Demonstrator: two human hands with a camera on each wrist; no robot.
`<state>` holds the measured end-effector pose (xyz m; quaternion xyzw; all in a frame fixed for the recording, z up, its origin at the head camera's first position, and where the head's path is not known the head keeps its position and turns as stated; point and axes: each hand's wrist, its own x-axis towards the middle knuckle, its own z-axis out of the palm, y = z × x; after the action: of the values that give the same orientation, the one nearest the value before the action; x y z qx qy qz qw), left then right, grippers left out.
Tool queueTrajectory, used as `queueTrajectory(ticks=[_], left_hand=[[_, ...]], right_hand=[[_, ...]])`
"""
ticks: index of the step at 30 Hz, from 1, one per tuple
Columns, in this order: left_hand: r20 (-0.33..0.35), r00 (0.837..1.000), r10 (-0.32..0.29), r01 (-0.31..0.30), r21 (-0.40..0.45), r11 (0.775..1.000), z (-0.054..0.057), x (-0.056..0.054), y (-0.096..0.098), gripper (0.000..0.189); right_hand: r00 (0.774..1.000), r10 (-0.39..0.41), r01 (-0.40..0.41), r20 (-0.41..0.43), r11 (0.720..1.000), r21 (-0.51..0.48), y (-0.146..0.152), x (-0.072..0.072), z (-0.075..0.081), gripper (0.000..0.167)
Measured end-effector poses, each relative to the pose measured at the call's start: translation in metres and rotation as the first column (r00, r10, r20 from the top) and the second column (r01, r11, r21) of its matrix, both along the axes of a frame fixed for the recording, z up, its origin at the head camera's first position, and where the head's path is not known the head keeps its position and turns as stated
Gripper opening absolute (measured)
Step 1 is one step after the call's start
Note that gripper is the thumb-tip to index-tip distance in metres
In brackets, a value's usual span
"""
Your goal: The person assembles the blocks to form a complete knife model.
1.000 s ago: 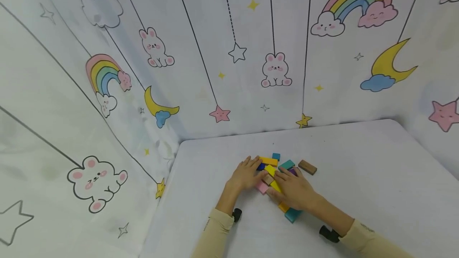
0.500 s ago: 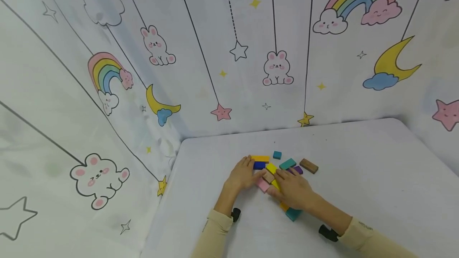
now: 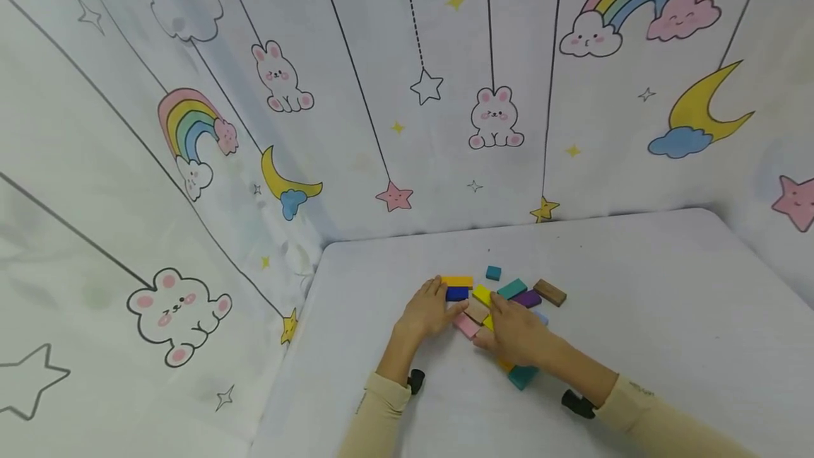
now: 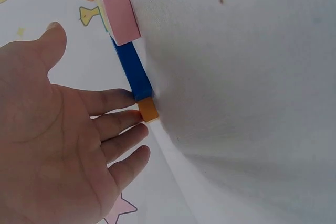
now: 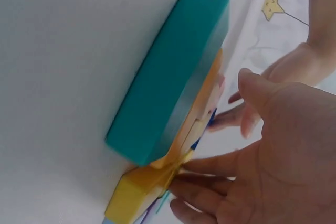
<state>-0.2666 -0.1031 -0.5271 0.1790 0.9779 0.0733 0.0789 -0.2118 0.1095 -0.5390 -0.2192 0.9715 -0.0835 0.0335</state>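
Small coloured blocks lie in a loose cluster on the white table. My left hand (image 3: 422,313) is at the cluster's left side, thumb spread from extended fingers. In the left wrist view its fingertips meet the ends of an orange block (image 4: 149,109) and a blue block (image 4: 132,69). My right hand (image 3: 521,334) lies over the cluster's right part, its fingertips at a yellow block (image 3: 482,295) and partly hiding others. Between the hands are a tan block (image 3: 475,312) and a pink block (image 3: 466,326). A teal block (image 5: 168,72) looms large in the right wrist view.
Beyond my right hand lie a purple block (image 3: 526,299), another teal block (image 3: 511,288) and a brown block (image 3: 550,292). A small blue-green block (image 3: 493,273) sits at the back. A cloth wall with cartoon drawings borders the table (image 3: 636,260).
My left hand has drawn back leftward, and the orange and blue blocks have shifted left, now nearly parallel. My right hand has shifted slightly, showing more of the purple block and a light blue one.
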Motion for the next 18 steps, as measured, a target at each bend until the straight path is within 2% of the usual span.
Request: queueTrajectory(ticks=[4, 7, 18], left_hand=[[0.015, 1.000, 0.020, -0.020, -0.001, 1.000, -0.002, 0.001, 0.000, 0.088], [0.018, 0.999, 0.035, -0.035, 0.003, 0.999, -0.003, 0.002, -0.001, 0.089], [0.012, 0.997, 0.071, -0.071, -0.001, 0.997, -0.006, 0.004, -0.008, 0.090]], right_hand=[[0.999, 0.046, -0.046, 0.011, 0.999, -0.029, 0.004, -0.002, 0.002, 0.080], [0.998, 0.067, -0.067, -0.008, 0.998, -0.014, 0.004, -0.005, 0.002, 0.081], [0.996, 0.073, -0.071, -0.051, 0.997, 0.040, -0.001, -0.018, -0.002, 0.084]])
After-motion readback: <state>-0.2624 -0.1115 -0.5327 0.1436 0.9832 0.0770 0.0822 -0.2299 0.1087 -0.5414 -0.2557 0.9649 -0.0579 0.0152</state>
